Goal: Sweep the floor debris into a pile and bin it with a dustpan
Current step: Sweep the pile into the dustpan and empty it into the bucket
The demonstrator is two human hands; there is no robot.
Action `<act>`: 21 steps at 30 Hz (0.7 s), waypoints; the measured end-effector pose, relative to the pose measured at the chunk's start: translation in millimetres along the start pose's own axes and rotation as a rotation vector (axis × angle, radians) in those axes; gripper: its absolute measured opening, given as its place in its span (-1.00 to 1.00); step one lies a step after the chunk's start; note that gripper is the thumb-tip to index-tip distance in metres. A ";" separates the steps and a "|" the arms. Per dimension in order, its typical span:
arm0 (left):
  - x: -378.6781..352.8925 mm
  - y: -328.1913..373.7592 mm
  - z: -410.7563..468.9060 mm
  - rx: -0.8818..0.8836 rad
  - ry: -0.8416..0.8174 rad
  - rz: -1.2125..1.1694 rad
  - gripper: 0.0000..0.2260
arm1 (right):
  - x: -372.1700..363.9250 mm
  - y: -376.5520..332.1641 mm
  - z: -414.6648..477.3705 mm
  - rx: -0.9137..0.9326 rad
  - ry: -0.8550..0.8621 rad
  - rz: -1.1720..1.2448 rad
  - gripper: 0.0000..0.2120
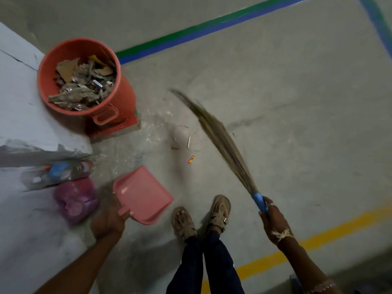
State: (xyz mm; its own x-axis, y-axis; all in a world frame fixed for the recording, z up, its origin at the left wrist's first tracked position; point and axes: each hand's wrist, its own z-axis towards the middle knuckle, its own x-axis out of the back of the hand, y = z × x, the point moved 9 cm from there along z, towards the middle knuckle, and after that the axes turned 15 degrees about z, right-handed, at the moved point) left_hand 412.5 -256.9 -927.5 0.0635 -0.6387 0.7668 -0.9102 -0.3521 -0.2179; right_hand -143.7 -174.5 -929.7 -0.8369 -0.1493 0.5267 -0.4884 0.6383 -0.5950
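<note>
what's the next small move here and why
Probably draw the broom, gripped at its blue handle by the right hand, leftward across the floor. A red wrapper and a clear plastic scrap lie loose left of its bristles, so one stroke should gather them toward the pink dustpan held by the left hand.

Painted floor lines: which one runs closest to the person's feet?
The yellow line, passing right by the sandalled feet. The green-and-blue stripe lies far off, beyond the red bin.
</note>
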 end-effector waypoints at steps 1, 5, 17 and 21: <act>-18.0 1.8 32.0 0.009 0.003 0.006 -0.41 | -7.4 13.9 28.3 -0.050 0.015 0.025 -0.48; -58.5 41.0 132.1 -0.055 0.043 0.029 -0.31 | -42.0 62.0 147.6 -0.102 0.070 0.030 -0.48; -169.2 52.3 275.6 -0.069 -0.020 -0.027 -0.15 | -128.9 179.3 302.3 -0.153 -0.008 -0.121 -0.22; -178.7 59.1 280.6 -0.107 0.003 -0.020 -0.09 | -172.7 181.8 277.7 -0.089 -0.113 -0.016 -0.21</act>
State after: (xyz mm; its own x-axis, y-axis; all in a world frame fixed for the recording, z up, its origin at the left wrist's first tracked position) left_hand 462.2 -355.6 -1246.8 0.0805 -0.6301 0.7723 -0.9473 -0.2895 -0.1374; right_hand -156.6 -242.4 -1297.4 -0.8543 -0.2405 0.4608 -0.4818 0.6992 -0.5282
